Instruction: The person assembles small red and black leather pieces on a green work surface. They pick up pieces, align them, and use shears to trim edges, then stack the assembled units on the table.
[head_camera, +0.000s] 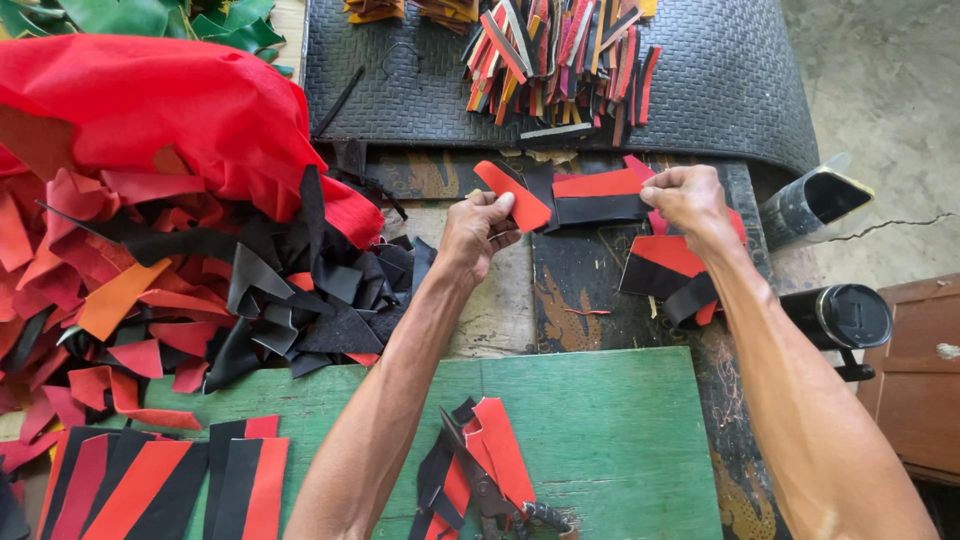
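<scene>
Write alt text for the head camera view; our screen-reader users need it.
A person's left hand and right hand hold a red-and-black strip stretched between them above a table. A heap of red and black scraps lies left; scissors rest on a green board below.

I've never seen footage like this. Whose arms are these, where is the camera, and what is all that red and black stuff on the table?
There is no machine here. A person wears a camera on the head, so this single picture looks down along their own bare arms. The left hand and right hand together hold up a red and black strip piece over the worktable. To the left lies a big scrap pile of red, black and orange offcuts. Near the bottom, scissors rest on a green board. Finished striped panels lie at the lower left, and a bundle of cut strips sits on a black mat.
</scene>
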